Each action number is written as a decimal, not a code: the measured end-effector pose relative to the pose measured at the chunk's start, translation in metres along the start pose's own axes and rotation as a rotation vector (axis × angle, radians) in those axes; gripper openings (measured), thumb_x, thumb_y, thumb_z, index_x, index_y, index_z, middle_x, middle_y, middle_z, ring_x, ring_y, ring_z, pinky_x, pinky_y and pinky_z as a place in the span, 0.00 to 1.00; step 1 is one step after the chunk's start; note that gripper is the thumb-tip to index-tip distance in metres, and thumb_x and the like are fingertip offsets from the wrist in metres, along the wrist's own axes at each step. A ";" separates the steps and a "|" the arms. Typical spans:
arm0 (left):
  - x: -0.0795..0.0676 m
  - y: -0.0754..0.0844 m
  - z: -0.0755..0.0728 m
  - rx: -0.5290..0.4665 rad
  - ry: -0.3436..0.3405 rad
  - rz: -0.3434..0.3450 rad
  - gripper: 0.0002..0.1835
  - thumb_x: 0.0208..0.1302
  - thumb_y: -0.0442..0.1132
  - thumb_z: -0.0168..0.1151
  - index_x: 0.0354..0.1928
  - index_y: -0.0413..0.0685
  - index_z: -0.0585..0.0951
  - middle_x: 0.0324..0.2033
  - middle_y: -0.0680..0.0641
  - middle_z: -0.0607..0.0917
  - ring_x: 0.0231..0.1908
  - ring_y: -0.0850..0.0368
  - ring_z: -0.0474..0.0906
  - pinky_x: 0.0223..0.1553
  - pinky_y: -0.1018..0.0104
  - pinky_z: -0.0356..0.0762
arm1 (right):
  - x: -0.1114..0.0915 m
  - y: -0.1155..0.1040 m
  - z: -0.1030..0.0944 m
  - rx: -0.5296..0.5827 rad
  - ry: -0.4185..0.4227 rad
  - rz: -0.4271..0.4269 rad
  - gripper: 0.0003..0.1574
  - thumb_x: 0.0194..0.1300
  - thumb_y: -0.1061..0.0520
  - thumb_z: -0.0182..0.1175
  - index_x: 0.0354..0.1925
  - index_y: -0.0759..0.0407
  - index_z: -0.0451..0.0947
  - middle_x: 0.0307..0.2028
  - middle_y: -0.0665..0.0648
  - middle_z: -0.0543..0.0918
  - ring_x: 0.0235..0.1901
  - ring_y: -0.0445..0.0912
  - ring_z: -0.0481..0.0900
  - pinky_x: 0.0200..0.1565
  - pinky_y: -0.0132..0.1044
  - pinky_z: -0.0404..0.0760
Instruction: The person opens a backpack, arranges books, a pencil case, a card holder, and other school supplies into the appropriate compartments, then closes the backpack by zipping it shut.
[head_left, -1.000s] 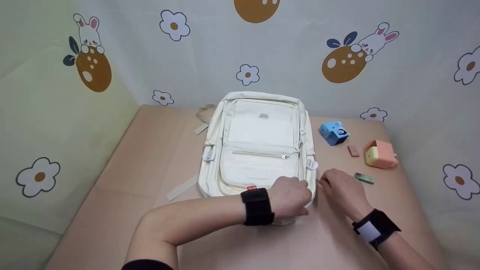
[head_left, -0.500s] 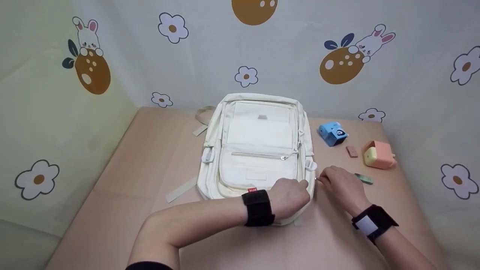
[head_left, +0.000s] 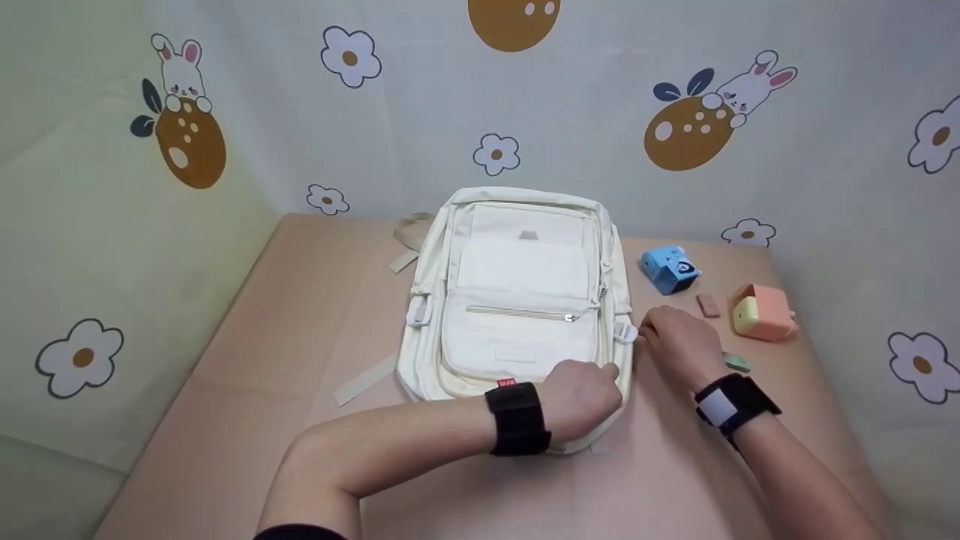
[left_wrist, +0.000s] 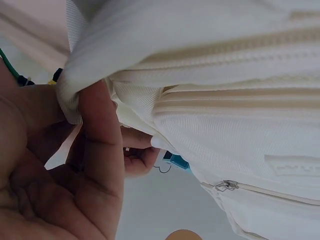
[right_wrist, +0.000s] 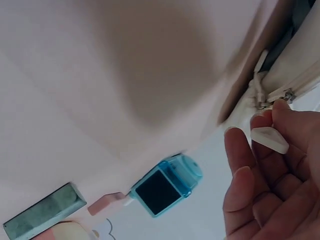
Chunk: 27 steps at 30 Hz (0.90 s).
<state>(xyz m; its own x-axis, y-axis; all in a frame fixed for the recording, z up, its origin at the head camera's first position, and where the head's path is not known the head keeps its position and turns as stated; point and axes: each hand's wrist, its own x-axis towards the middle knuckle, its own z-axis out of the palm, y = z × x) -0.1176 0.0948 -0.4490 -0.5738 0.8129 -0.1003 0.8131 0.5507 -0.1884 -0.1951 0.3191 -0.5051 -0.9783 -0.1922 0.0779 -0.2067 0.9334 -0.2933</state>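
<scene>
A cream backpack [head_left: 525, 262] lies on the table with its front facing up. My left hand [head_left: 581, 397] is at its lower right corner; in the left wrist view, its thumb and finger [left_wrist: 102, 135] pinch a fold of the bag's fabric. Beside the right edge, close to the white side buckle [head_left: 625, 332], is my right hand [head_left: 686, 345]. The right wrist view shows its fingertips pinching a zipper pull near the metal slider [right_wrist: 288, 94], with a whitish tab [right_wrist: 270, 139] lying against the fingers. How far the zipper runs open is hidden.
Right of the bag stand a blue boxy sharpener-like thing [head_left: 667, 268] and a pink-and-yellow one [head_left: 763, 311]. Between them lies a small pink block [head_left: 707, 305]. A green block [head_left: 736, 361] is partly behind my right wrist. Loose straps [head_left: 366, 381] trail on the left.
My right hand has moved away from me along the bag's right side, up to the buckle. The left hand keeps its grip on the lower corner.
</scene>
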 end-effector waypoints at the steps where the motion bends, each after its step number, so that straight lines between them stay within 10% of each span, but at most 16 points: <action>1: 0.000 0.000 0.000 -0.005 -0.003 0.001 0.07 0.68 0.37 0.62 0.39 0.53 0.88 0.34 0.52 0.78 0.24 0.59 0.75 0.18 0.64 0.74 | 0.004 0.001 0.001 -0.006 0.007 -0.002 0.07 0.74 0.57 0.60 0.41 0.58 0.83 0.35 0.56 0.84 0.37 0.54 0.82 0.41 0.53 0.80; 27: 0.001 0.001 0.002 0.007 0.004 0.011 0.06 0.67 0.38 0.64 0.37 0.56 0.89 0.32 0.54 0.78 0.25 0.60 0.77 0.19 0.64 0.76 | 0.021 0.005 0.008 -0.023 0.026 -0.013 0.10 0.74 0.53 0.59 0.37 0.57 0.83 0.34 0.56 0.83 0.35 0.54 0.82 0.38 0.52 0.78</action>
<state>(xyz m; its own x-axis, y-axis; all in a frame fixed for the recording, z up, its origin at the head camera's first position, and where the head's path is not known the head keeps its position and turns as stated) -0.1175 0.0958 -0.4516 -0.5643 0.8197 -0.0984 0.8188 0.5404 -0.1940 -0.2163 0.3175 -0.5128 -0.9747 -0.1963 0.1065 -0.2184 0.9377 -0.2701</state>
